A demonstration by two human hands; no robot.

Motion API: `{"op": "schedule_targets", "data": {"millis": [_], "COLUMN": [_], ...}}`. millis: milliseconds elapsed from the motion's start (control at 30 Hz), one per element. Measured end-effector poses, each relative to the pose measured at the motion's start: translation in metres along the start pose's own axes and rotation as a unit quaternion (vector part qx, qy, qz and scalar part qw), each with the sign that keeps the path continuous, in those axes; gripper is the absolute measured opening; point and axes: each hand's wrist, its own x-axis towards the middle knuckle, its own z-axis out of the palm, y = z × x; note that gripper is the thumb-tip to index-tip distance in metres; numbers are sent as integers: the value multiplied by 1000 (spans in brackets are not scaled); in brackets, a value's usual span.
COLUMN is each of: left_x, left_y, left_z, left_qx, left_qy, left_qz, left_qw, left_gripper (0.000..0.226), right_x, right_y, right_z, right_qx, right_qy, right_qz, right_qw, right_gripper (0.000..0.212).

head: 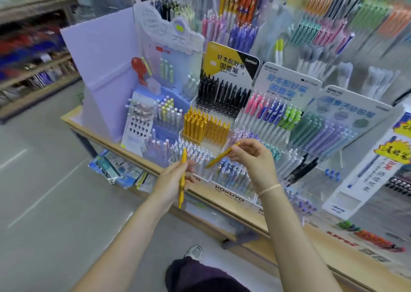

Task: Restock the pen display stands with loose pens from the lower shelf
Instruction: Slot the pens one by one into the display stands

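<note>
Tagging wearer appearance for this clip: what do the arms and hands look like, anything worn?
Both forearms are bare, with no sleeves in view and no gloves. The right hand has a thin, pale band around its wrist. The left hand wears nothing visible: no ring, watch or band can be made out.

Stationery shop — branded pen display stands, hanging pen racks, stocked aisle shelves

Pen stands crowd the shelf at twelve o'clock, tiered front to back. Left hand at eleven holds one pen upright, right hand at one pinches another pen, both just before the front trays. Packets sit below the shelf at ten.
</note>
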Motion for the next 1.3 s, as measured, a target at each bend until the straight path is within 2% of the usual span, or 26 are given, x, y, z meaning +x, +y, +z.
{"op": "schedule_targets", "data": {"millis": [133,300,533,667,867,1133,1233,1300], "left_x": [42,77,111,131,146,160,162,163], "left_y": [17,40,47,58,74,86,90,91], "left_z": [-11,-13,-23,-29,-33,-45,-44,-41], "left_qx": [25,110,106,92,116,106,131,164], "left_qy": [-5,-28,-24,-67,-140,-190,-211,-227], "left_qz": [-17,-27,-75,-79,-73,-76,-77,-78], "left_qw": [1000,993,991,990,981,973,966,957], "left_gripper": [23,25,21,18,20,23,23,22], "right_x": [57,103,123,134,139,140,129,119], "right_y": [7,26,38,46,48,55,41,26], "right_z": [19,34,52,61,79,95,96,99], "right_qx": [-35,-125,-268,-318,-353,-298,-215,-127], "right_qy": [51,51,50,39,82,131,162,123], "right_qz": [-35,-82,-127,-92,-57,27,21,34], "right_qw": [997,987,954,943,930,945,963,984], "right_gripper": [5,15,4,6,15,17,14,14]}}
